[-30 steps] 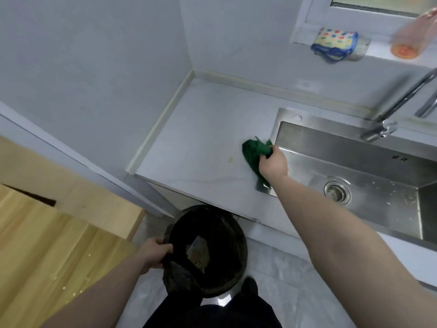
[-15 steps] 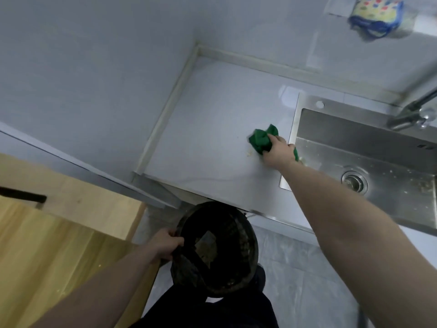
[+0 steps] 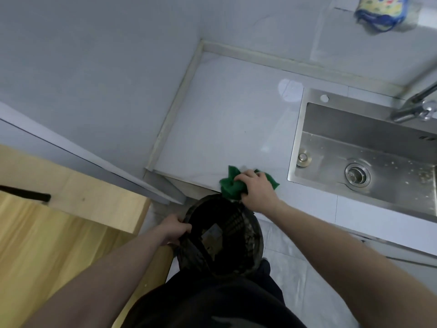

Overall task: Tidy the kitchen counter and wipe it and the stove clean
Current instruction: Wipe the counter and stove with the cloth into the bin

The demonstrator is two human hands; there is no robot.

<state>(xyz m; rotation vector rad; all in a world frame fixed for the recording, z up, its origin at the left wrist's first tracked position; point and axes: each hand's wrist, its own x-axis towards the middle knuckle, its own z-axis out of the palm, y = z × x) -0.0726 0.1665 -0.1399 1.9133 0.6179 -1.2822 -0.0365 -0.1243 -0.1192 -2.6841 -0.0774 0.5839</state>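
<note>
My right hand (image 3: 256,189) presses a crumpled green cloth (image 3: 230,183) onto the front edge of the pale grey counter (image 3: 227,124), just left of the sink. Part of the cloth hangs over the edge. Right below it, my left hand (image 3: 173,229) grips the left rim of a black waste bin (image 3: 224,235) lined with a dark bag, held up against the counter front. Some scraps lie inside the bin.
A steel sink (image 3: 369,157) with a drain and food specks fills the right side, with a faucet (image 3: 416,105) above it. A spotted cloth (image 3: 378,10) lies on the sill. A wooden table (image 3: 59,233) stands at the left. The counter meets grey walls at back and left.
My right hand has dragged the green cloth from beside the sink rim toward me to the counter's front edge, above the bin. The bin has stayed under the edge in my left hand.
</note>
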